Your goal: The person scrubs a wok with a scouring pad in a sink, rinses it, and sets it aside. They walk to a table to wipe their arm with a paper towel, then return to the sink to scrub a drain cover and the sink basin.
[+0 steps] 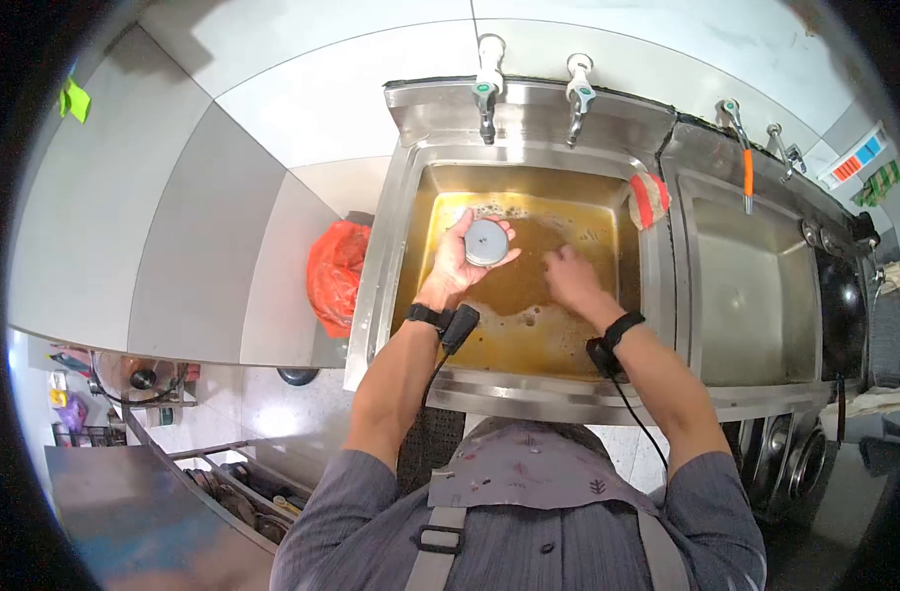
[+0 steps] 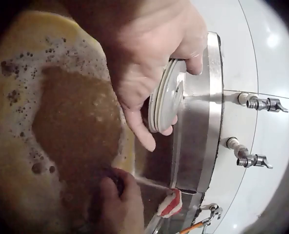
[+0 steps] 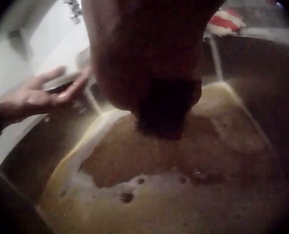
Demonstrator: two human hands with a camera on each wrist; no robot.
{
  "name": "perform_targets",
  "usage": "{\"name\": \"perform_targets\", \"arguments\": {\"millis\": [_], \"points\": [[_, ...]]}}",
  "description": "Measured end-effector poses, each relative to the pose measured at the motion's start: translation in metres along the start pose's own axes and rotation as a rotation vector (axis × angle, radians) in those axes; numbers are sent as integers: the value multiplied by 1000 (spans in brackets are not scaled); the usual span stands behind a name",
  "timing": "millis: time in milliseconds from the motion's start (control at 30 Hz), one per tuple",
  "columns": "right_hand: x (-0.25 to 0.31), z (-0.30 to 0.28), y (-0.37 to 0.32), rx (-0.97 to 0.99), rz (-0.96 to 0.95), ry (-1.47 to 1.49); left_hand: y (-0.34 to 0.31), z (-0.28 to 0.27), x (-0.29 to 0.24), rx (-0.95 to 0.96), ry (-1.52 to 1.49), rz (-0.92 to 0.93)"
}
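Observation:
My left hand [image 1: 453, 254] is palm up over the sink [image 1: 386, 295], holding a stack of small round grey dishes [image 1: 486, 243]. From the side, the left wrist view shows several rims of these dishes [image 2: 166, 97] pressed together, thumb and fingers around their edges. Low over the brownish, foamy water [image 1: 514, 286], my right hand [image 1: 576, 281] has its fingers curled. A dark wad [image 3: 164, 109] shows at those fingers in the right wrist view; I cannot tell its kind. The left wrist view has the right hand [image 2: 122, 204] at the bottom, thumb and finger close together.
Two taps [image 1: 485, 98] stand behind the sink. A red-and-white cloth or sponge [image 1: 650, 201] lies on the rim at the right. Beyond it is a second basin [image 1: 750, 286] with an orange hose [image 1: 747, 177] above. An orange-red plastic bag [image 1: 336, 276] sits at the left.

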State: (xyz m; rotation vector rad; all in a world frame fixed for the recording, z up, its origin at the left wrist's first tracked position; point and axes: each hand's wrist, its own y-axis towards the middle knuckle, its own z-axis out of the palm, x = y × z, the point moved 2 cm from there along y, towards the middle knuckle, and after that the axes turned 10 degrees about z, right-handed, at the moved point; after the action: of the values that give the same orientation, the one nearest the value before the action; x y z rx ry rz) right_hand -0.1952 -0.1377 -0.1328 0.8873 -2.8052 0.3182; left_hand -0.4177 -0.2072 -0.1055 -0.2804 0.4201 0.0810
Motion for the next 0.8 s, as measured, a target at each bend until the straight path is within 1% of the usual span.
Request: {"name": "perform_targets", "arguments": {"millis": [67, 100, 167, 200, 267, 300, 333, 367, 400, 433, 467, 500, 533, 567, 600, 633, 667, 700, 767, 800], "points": [[-38, 8, 16, 49, 304, -15, -15, 14, -7, 19, -75, -22], [-48, 20, 18, 51, 292, -15, -16, 11, -9, 14, -75, -11], [-62, 36, 11, 198, 632, 34, -12, -3, -7, -106, -75, 69], [-63, 41, 18, 198, 626, 31, -9, -8, -5, -107, -77, 75], [-35, 34, 17, 523, 414, 325, -2, -31, 4, -191, -63, 95], [-19, 27, 13, 410, 374, 436, 3, -39, 11, -192, -60, 89], [3, 15, 6, 296, 335, 542, 7, -48, 17, -255, -25, 106], [24, -1, -4, 146, 245, 586, 13, -53, 22, -312, 9, 128], [44, -11, -17, -4, 157, 624, 20, -58, 29, -308, 9, 121], [60, -13, -25, -134, 50, 645, 26, -65, 37, -380, 61, 123], [72, -16, -31, -267, -57, 663, 25, -57, 40, -448, 115, 123], [79, -19, -32, -275, -49, 661, 21, -48, 45, -436, 162, 81], [85, -22, -34, -318, -100, 588, 15, -35, 49, -429, 165, 74], [86, -24, -34, -362, -151, 514, 13, -26, 53, -380, 111, 29], [80, -26, -33, -367, -144, 514, 10, -17, 56, -334, 58, -19], [72, -27, -28, -345, -209, 545, 14, -24, 57, -286, 72, -47], [63, -27, -23, -320, -275, 575, 14, -21, 56, -283, 74, -50], [56, -24, -20, -320, -272, 573, 13, -18, 56, -247, 104, -65], [45, -25, -16, -394, -365, 571, 9, -9, 55, -184, 110, -88], [38, -26, -12, -395, -366, 569, 6, -6, 52, -181, 109, -87]]}}
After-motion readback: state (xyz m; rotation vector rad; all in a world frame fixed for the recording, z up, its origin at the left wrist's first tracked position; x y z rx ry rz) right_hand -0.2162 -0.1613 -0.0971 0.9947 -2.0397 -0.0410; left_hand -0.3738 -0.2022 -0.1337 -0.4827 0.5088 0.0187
